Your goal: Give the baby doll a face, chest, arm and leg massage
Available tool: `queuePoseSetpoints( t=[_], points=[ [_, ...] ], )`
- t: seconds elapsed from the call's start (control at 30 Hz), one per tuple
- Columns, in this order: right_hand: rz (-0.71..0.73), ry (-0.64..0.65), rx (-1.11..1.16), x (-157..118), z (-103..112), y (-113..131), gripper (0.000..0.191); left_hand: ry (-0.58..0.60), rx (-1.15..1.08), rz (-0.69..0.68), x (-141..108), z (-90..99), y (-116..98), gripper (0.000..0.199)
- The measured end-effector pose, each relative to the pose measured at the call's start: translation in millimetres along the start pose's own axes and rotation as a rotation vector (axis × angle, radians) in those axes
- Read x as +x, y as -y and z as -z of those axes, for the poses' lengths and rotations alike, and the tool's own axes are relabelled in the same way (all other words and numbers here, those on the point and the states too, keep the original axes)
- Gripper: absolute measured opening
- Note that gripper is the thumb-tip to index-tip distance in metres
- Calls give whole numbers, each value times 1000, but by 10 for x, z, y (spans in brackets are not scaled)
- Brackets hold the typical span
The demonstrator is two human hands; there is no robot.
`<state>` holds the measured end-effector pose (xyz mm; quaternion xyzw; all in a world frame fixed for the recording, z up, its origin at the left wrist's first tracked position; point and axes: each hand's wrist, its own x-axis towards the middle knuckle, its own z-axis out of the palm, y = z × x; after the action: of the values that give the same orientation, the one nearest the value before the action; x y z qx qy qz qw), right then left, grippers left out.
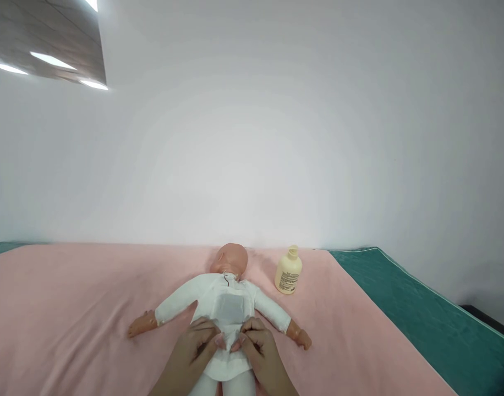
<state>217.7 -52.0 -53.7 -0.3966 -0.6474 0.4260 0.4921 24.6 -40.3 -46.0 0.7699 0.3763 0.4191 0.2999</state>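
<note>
A baby doll [227, 363] with a white cloth body lies on a pink blanket, its head away from me and its arms spread wide. A grey rectangular patch [230, 308] shows on the middle of its torso, and a thin dark string hangs at its neck. My left hand [198, 346] is closed in a pinch on white fabric at the doll's lower torso. Just to the right, my right hand [256, 344] pinches the same white fabric. Whether this fabric is a separate piece or part of the body, I cannot tell.
To the right of the doll's head stands a pale yellow pump bottle [289, 270] with printed text. The pink blanket [91, 308] covers a green surface [421, 319] that shows at the right. A white wall [252, 137] rises directly behind.
</note>
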Motion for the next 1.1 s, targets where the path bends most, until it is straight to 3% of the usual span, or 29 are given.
queuePoseSetpoints(
  t=[0.2,0.57,0.83,1.1],
  points=[
    [53,-87,55,-2,14,9,31,-86,3,-36,-26,20,36,30],
    [50,-62,-18,38,5,-22,30,7,89,15,35,-1,59,34],
    [77,-111,10,11,16,-12,23,-145,62,-11,-18,15,19,28],
    [77,-103,-110,39,5,-1,26,-87,108,38,20,41,-29,34]
  ],
)
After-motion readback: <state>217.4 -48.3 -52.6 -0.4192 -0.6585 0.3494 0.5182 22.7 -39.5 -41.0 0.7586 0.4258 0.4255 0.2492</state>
